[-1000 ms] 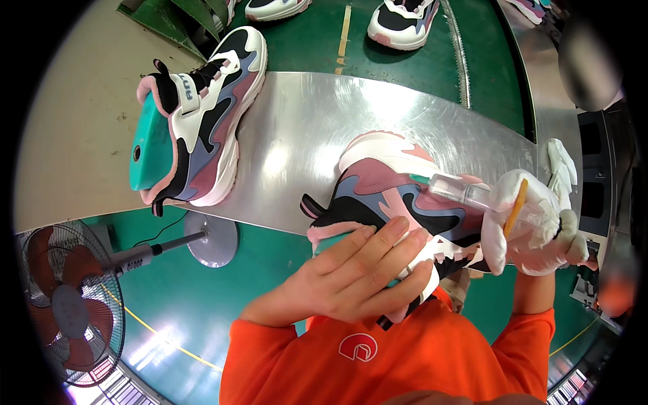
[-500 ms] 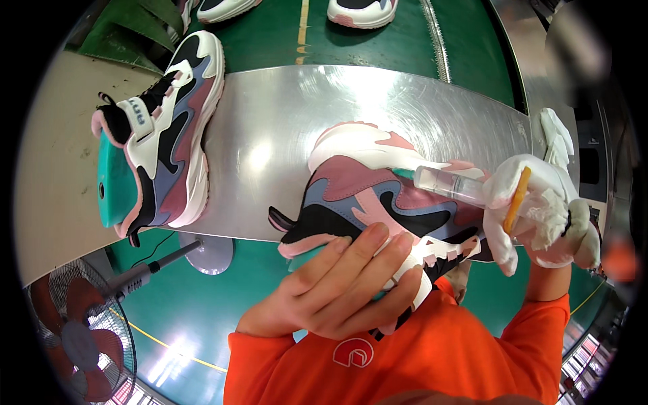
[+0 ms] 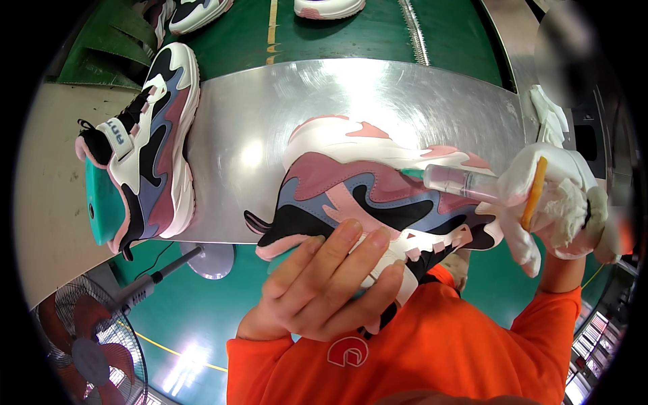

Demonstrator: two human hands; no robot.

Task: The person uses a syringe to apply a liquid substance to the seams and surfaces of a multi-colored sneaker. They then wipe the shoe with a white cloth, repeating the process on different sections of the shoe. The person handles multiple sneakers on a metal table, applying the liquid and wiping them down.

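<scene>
A sneaker [image 3: 378,192] in white, pink, mauve, blue and black lies on its side, its sole facing away from me. My bare left hand [image 3: 331,280] is closed over its strap and tongue, gripping it from the near side. My right hand [image 3: 540,202], in a white glove, is closed round a clear syringe [image 3: 462,182]. The syringe's green tip [image 3: 410,173] meets the seam between the mauve upper and the white sole. An orange-yellow strip [image 3: 535,192] and crumpled white tissue [image 3: 563,209] also show at the right hand.
A matching sneaker [image 3: 165,142] with a teal last [image 3: 101,202] in it stands to the left on the metal table [image 3: 233,101]. More shoes [image 3: 329,7] sit on the green belt [image 3: 337,40] beyond. A fan [image 3: 91,351] is at the lower left.
The syringe tip has slid along the sole seam toward the toe. My view has shifted a little, so both sneakers appear farther left. Both hands keep their hold.
</scene>
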